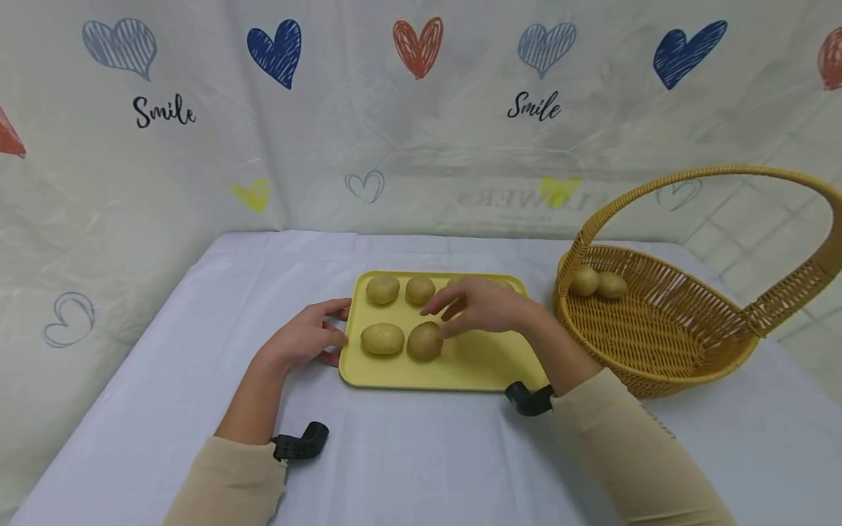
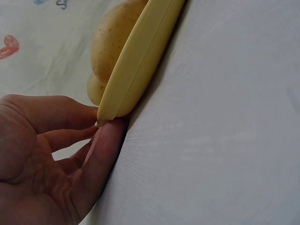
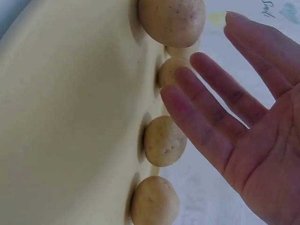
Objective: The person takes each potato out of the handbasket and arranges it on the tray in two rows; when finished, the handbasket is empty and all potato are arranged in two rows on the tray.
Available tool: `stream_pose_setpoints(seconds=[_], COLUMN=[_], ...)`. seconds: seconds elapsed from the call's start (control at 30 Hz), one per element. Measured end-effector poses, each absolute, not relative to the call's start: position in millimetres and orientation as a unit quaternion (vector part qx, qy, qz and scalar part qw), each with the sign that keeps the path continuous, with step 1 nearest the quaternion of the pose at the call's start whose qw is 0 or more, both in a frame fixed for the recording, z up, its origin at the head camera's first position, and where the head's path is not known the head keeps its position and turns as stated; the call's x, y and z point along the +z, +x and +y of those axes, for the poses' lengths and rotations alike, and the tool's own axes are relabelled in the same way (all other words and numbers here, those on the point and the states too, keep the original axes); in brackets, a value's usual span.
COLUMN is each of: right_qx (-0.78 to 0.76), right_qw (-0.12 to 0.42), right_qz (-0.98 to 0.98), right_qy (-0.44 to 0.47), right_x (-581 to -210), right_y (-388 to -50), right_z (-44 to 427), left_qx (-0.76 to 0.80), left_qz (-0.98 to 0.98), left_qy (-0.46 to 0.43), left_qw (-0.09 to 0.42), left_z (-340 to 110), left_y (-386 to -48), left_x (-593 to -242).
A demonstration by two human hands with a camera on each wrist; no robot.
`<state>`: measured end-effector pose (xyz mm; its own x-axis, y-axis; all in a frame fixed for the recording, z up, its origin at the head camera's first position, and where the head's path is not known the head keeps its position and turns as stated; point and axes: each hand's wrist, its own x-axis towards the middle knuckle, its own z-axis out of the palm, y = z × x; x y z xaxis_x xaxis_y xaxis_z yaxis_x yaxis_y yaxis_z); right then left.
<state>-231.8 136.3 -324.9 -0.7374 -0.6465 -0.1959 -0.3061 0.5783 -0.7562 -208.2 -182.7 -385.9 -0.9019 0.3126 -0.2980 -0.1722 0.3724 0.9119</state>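
A yellow tray [image 1: 487, 369] lies on the table with several potatoes in two rows. My left hand [image 1: 305, 337] is at its left end. In the left wrist view, the fingers [image 2: 108, 143] pinch the tray rim [image 2: 136, 63]. Over the tray's middle hovers my right hand [image 1: 490, 305], fingers spread, holding nothing. Closest to it is the right-hand front-row potato [image 1: 425, 341]; the right wrist view shows a gap between the fingers and the large potato [image 3: 172, 18]. Another potato [image 1: 382, 339] sits left of it. My right hand partly hides the back row.
To the right of the tray stands a wicker basket [image 1: 664, 329] with a tall arched handle [image 1: 710, 172]. Two potatoes [image 1: 612, 285] lie at its left inside. A white cloth [image 1: 421, 453] covers the table; a curtain with hearts [image 1: 421, 131] hangs behind.
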Motion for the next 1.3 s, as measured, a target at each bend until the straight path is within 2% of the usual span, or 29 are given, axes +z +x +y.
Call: stream_pose_setpoints(seconds=[0.7,1.3], right_qx=[-0.426,-0.442], right_qw=[0.186,0.163], right_qz=[0.84,0.855], right_qy=[-0.278,-0.219], right_x=[-288,-264], right_y=[-225,-219], right_z=[169,222], left_qx=[0.554,0.552], left_qz=[0.802,0.804], left_qy=[0.033,0.032], left_qw=[0.22,0.218], left_z=[-183,-182], left_y=[-208,-209], left_x=[-385,-387])
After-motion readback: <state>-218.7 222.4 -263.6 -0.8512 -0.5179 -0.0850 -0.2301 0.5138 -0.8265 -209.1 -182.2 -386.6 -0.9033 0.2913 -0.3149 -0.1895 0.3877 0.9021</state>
